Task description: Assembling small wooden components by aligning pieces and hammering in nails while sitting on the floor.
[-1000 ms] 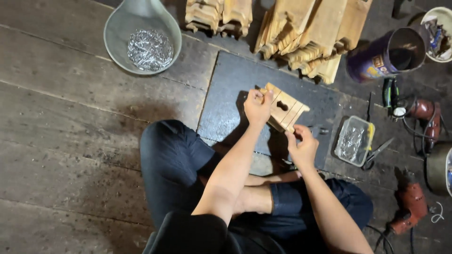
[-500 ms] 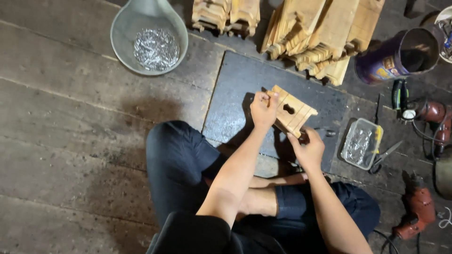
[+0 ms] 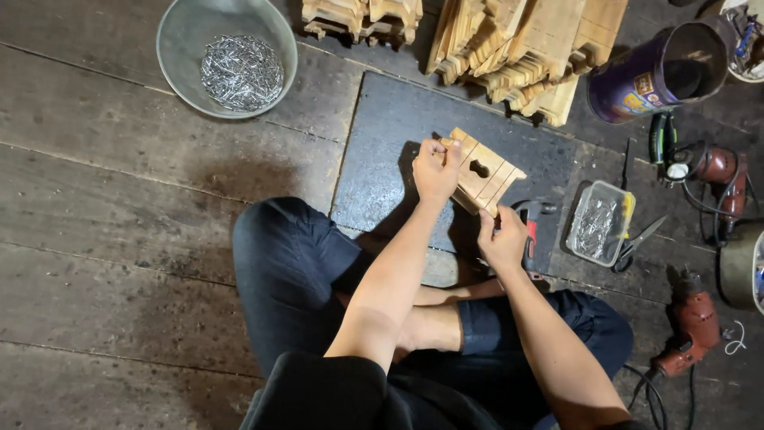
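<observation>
Small slatted wooden piece (image 3: pixel 484 172) near the dark mat's (image 3: pixel 382 159) right edge, likely light, stiff, rough-edged; left hand (image 3: pixel 435 167) closed on its left end; right hand (image 3: pixel 501 237) pinching its lower corner.

From my remote seat, I see the person's own body filling the lower middle of the view. Both arms are bare from the shoulder edge down, with no watch, ring or glove on the left hand (image 3: pixel 435 169) or the right hand (image 3: pixel 503 239). Dark navy trousers (image 3: pixel 290 263) cover the legs, cuffs rolled at about 5 o'clock. A black top (image 3: pixel 326 394) shows at 6 o'clock.
</observation>
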